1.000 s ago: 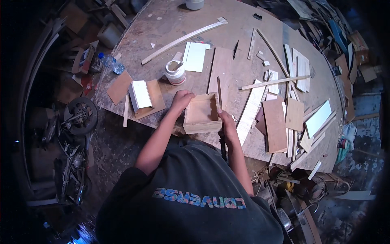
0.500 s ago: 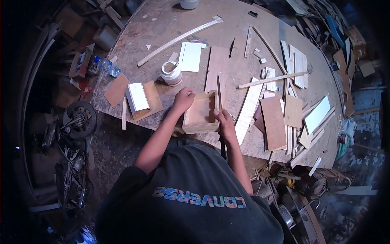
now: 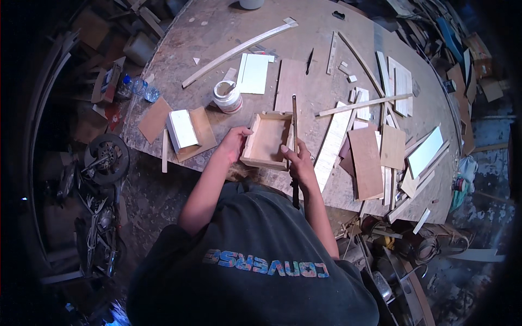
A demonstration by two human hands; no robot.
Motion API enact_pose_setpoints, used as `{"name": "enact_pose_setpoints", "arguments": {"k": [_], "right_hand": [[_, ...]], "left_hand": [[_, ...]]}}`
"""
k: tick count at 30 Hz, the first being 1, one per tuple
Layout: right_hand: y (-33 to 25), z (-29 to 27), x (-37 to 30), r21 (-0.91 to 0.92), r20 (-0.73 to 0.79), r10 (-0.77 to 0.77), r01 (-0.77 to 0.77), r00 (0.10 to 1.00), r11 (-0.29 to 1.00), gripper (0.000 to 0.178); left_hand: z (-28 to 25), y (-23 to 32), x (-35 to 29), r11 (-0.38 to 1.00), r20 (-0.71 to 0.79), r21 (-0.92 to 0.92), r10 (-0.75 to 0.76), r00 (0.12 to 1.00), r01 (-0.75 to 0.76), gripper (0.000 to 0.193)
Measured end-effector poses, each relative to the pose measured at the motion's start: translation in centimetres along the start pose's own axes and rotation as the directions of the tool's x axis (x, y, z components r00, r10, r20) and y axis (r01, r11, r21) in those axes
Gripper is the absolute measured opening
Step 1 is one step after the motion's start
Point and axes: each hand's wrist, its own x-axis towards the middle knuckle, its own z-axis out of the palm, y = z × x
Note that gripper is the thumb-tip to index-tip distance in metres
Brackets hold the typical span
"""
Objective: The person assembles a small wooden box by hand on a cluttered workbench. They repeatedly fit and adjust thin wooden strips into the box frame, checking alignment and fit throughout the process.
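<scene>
A small open-topped wooden box [image 3: 268, 142] is between my hands at the near edge of the workbench. My left hand [image 3: 235, 144] grips its left wall, thumb on the rim and fingers mostly hidden beneath. On the other side, my right hand [image 3: 299, 163] holds the right wall, its thumb reaching over the rim into the box. A long thin strip-like tool [image 3: 294, 117] stands along that wall, in the same hand. It has a hole near its far end and a black lower end; its exact kind I cannot make out.
An open white tub [image 3: 227, 98] with a stick in it stands beyond my left hand. A white-faced block [image 3: 183, 129] lies on brown board at the left, near a plastic bottle [image 3: 142, 89]. Wood strips and panels [image 3: 365, 163] are piled at the right. A motorcycle [image 3: 100, 190] is on the floor.
My left hand has come down from the box's far left corner to its left wall. The box has shifted slightly away from me, and my right thumb lies further inside.
</scene>
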Motion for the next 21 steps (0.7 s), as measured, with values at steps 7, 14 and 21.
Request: {"name": "enact_pose_setpoints", "arguments": {"k": [7, 14, 21], "right_hand": [[0.2, -1.6, 1.0, 0.086, 0.014, 0.233, -0.233, 0.972, 0.969, 0.043], [0.9, -3.6, 2.6, 0.135, 0.111, 0.315, -0.329, 0.942, 0.935, 0.029], [1.2, -4.5, 3.3, 0.261, 0.220, 0.417, -0.466, 0.882, 0.846, 0.024]], "left_hand": [[-1.4, 0.7, -0.2, 0.995, 0.074, -0.042, -0.086, 0.994, 0.089, 0.053], [0.2, 0.9, -1.2, 0.998, 0.214, 0.029, 0.039, 0.976, -0.047, 0.062], [0.0, 0.7, -1.3, 0.995, 0.186, 0.090, 0.016, 0.982, -0.033, 0.068]]}}
